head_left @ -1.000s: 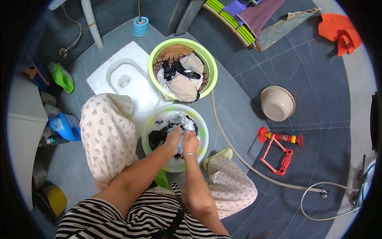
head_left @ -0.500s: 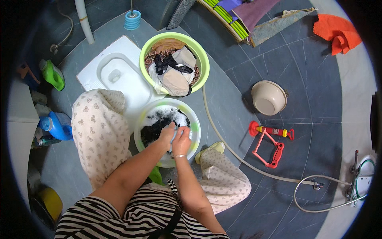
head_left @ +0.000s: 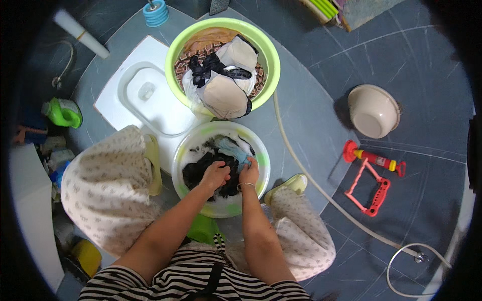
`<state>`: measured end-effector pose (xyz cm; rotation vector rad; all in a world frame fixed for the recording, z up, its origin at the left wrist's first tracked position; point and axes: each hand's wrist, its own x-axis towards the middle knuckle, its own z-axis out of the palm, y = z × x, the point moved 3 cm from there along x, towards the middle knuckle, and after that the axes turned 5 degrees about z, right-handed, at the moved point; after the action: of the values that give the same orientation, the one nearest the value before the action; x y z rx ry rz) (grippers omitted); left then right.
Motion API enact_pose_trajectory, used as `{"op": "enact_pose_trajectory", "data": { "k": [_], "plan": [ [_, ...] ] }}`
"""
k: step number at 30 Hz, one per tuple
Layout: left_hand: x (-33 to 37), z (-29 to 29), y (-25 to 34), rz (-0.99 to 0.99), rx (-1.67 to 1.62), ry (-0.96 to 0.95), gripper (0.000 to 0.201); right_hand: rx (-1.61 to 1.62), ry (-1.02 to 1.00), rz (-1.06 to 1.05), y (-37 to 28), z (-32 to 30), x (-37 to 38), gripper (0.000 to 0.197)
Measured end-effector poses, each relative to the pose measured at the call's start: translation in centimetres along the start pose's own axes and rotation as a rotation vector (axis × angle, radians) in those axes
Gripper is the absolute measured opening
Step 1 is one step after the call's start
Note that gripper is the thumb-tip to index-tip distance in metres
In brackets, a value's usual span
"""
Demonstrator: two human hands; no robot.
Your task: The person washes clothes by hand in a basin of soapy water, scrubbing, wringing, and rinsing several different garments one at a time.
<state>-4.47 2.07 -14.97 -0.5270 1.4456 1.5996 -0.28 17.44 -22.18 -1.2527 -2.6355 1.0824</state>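
Observation:
A white and green basin point(head_left: 178, 198) stands between my feet, with wet black clothing point(head_left: 197, 170) and soapy water in it. My right hand point(head_left: 249, 171) grips the edge of a light blue cloth point(head_left: 232, 149), which spreads over the dark laundry. To the left of it, my left hand point(head_left: 216, 174) is closed above the black clothing, fingers curled inward; what they hold, if anything, is hidden. A bracelet circles my right wrist.
Beyond the basin, a lime-green tub point(head_left: 272, 75) holds padded bras and patterned fabric. A squat toilet point(head_left: 131, 95) lies to its left. A hose point(head_left: 301, 163) crosses the floor at right, near a beige basin point(head_left: 374, 113) and a red pump point(head_left: 376, 159). Bottles crowd the left side.
My hands were together around the light blue cloth and are now apart. The cloth has opened out over the black laundry, held by the right hand. The view has shifted closer to the basins.

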Motion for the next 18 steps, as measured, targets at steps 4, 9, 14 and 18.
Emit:
{"op": "enact_pose_trajectory", "data": {
  "k": [4, 9, 14, 18],
  "plan": [
    [1.4, -1.2, 0.2, -0.039, 0.034, 0.037, 0.044, -0.341, -0.280, 0.065, 0.1, 4.3, 1.0, 0.026],
    [3.3, 0.3, -1.0, -0.074, -0.013, -0.021, 0.037, -0.171, -0.269, 0.254, 1.9, 4.2, 5.7, 0.026],
    [3.3, 2.3, -1.8, -0.247, -0.479, -0.068, 0.040, 0.019, -0.326, 0.147, -7.3, -0.5, -2.7, 0.021],
    [2.1, 0.9, -0.8, -0.243, -0.614, -0.241, 0.051, 0.227, -0.221, -0.053, -11.3, -3.9, -8.7, 0.025]
  ]
}}
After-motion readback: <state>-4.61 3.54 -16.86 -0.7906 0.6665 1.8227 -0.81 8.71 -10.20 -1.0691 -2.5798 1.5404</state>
